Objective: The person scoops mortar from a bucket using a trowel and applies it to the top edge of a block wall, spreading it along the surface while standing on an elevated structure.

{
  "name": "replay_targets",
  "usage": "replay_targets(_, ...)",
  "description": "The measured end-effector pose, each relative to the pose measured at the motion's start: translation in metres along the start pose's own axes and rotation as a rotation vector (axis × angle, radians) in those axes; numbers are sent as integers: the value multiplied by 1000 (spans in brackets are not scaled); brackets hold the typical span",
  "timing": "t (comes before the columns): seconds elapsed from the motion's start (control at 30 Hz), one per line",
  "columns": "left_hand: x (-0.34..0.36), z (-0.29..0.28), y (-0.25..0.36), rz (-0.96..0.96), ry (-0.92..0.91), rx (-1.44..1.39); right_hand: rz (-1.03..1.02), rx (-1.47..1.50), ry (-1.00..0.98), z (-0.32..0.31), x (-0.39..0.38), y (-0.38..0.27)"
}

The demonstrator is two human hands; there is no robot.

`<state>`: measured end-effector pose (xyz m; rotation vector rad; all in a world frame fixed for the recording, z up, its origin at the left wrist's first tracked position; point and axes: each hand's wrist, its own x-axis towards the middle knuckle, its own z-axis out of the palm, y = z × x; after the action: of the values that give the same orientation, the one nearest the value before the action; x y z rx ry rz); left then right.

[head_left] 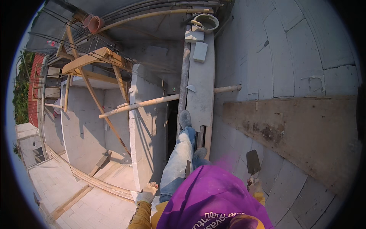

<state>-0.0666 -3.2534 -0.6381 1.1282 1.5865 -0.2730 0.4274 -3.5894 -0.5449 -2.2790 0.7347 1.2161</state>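
Observation:
My right hand, in a pale glove, grips the handle of a trowel. Its dark, flat blade points away from me, beside the grey block wall on my right. At my left side, my left hand wears a light glove with its fingers curled in. Nothing shows in it, and it is close to the near end of a pale block partition. My shoes stand on a narrow board walkway, one foot ahead of the other.
Along the walkway lie two light blocks and a small chip, with a bucket at its far end. A bamboo pole crosses it. Timber scaffolding rises left, above lower rooms. A wide board leans along the right wall.

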Motion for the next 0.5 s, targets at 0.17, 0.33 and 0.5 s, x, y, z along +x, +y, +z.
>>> replay_targets(0.17,30,-1,75,39,-127,347,0,-190,27,5,7,-71)
replay_targets(0.33,126,23,128,-127,-128,-409,26,-548,-35,8,-16,-208)
replay_targets(0.5,121,5,395,108,-51,-422,24,-527,-34,19,-12,-282)
